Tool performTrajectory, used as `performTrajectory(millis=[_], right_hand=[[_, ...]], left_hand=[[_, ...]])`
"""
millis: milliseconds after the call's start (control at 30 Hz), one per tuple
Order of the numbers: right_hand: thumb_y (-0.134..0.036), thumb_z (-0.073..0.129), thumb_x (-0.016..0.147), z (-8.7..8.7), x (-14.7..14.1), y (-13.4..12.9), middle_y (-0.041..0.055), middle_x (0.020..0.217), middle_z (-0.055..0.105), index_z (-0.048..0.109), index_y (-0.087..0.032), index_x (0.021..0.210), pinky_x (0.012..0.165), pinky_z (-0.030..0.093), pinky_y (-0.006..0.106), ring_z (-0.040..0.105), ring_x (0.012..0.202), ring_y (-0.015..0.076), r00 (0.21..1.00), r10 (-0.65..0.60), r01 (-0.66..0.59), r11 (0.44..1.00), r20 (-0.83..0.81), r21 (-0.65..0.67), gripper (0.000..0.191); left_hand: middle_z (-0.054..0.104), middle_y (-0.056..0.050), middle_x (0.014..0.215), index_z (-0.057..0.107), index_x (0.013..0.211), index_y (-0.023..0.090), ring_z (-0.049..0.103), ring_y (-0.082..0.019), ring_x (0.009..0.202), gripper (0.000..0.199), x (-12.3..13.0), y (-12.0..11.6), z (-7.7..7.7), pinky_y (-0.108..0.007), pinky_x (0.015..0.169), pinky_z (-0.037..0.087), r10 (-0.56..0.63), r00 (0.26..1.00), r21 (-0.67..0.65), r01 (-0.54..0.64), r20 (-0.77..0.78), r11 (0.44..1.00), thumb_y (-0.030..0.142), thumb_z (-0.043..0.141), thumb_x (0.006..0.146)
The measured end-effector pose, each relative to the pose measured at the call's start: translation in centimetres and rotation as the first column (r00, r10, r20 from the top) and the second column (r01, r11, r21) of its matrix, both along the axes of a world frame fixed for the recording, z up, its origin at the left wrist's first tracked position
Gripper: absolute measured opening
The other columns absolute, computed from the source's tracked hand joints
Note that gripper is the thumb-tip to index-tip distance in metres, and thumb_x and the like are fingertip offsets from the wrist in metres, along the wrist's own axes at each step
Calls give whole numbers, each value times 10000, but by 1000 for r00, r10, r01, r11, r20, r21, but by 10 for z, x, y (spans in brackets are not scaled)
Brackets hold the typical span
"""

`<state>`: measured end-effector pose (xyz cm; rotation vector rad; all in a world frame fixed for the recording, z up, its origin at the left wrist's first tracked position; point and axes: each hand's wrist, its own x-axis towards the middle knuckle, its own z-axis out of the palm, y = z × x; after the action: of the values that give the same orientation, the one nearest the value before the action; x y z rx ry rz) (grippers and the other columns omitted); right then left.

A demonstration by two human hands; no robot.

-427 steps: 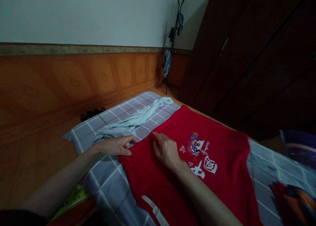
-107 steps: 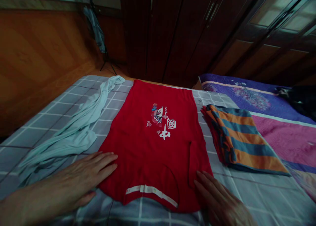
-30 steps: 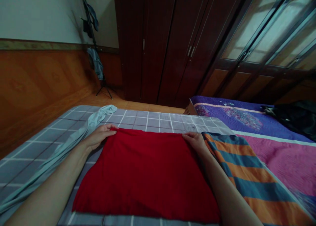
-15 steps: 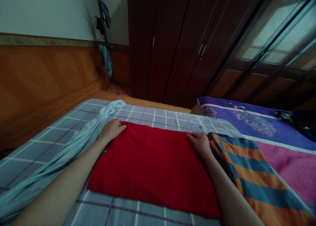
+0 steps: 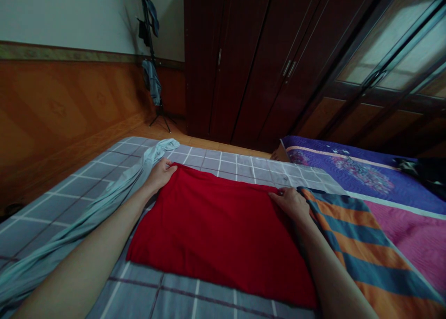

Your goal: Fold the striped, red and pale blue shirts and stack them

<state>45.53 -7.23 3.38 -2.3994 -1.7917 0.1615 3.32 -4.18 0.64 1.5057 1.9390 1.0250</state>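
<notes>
A red cloth [image 5: 223, 235], perhaps a folded garment, lies spread on the grey checked bed sheet [image 5: 174, 293]. At its far left corner my left hand [image 5: 162, 174] is closed, pinching the fabric between thumb and fingers. My right hand [image 5: 291, 202] grips the far right corner in the same way. Between the two hands the far edge is slightly raised on the left. Just right of my right hand is an orange and blue striped cloth [image 5: 362, 235], partly behind my forearm.
A twisted pale blue cloth [image 5: 104, 207] runs along the bed's left side. To the right is a purple and pink bedspread [image 5: 400, 189] with a dark item [image 5: 425, 170] on it. Beyond the bed stand a dark wooden wardrobe [image 5: 251, 68] and a coat stand [image 5: 153, 58].
My left hand has lifted the red cloth's left corner a little up and away. My right hand has shifted slightly right with its corner. The camera view has moved slightly.
</notes>
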Motion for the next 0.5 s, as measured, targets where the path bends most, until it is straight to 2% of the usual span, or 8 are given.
performTrajectory(millis=[133, 233, 367, 500], right_hand=[[-486, 523, 811, -2, -1, 5, 111, 860, 702, 712, -207, 900, 703, 466, 344, 660, 885, 297, 999, -34, 35, 999, -27, 40, 349], [-475, 441, 878, -7, -3, 9, 88, 942, 704, 687, -219, 1000, 741, 459, 306, 649, 940, 250, 998, -47, 51, 992, -40, 118, 376], [-475, 467, 870, -14, -8, 11, 126, 930, 703, 696, -198, 978, 726, 460, 340, 651, 928, 292, 998, -62, 65, 989, -31, 134, 376], [-468, 476, 873, -14, -10, 9, 143, 938, 703, 698, -180, 980, 738, 463, 359, 649, 939, 313, 999, -34, 38, 991, -32, 127, 378]], left_hand=[[624, -26, 746, 545, 916, 185, 622, -214, 751, 196, 0, 0, 2, -294, 693, 457, 2, 987, -2, -2, -160, 1000, 333, 527, 789], [634, -44, 791, 533, 985, 188, 628, -236, 799, 225, 3, -3, 3, -317, 739, 456, 20, 968, -4, -22, -249, 1000, 345, 490, 829], [645, -76, 836, 529, 1034, 194, 627, -296, 902, 237, 8, -8, 2, -387, 820, 440, 8, 946, -25, -18, -323, 1000, 326, 470, 846], [654, -100, 895, 529, 1063, 180, 623, -312, 956, 308, 6, -10, 4, -402, 842, 444, -14, 959, -55, -2, -284, 998, 380, 506, 830]])
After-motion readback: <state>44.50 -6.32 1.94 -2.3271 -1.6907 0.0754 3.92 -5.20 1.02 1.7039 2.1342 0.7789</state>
